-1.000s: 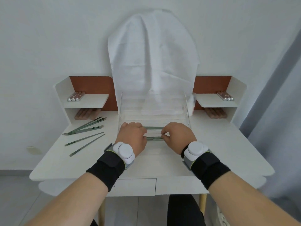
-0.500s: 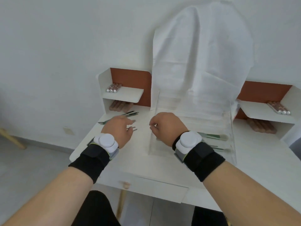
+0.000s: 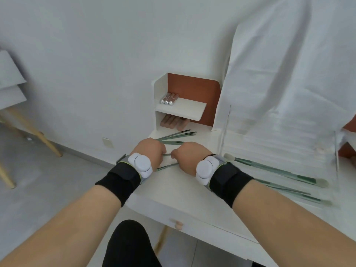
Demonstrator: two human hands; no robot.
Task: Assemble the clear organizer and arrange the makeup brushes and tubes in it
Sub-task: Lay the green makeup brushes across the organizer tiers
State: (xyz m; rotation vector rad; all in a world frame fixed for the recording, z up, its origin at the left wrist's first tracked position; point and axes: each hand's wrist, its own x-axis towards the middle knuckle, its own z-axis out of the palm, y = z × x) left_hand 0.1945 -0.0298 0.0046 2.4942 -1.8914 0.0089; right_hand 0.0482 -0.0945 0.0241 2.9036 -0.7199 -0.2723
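White cloth, soft and creased, hangs on the wall over a smooth white bench. Clear hard-plastic organizer, boxy with ribbed steps, sits on the bench right of the hands; thin green brushes lie inside. White shelf with rust-brown back holds three round metallic tubes. More slim green brushes fan out on the bench behind the hands. Left hand and right hand: fingers curled, each gripping a thin brush handle low on the bench.
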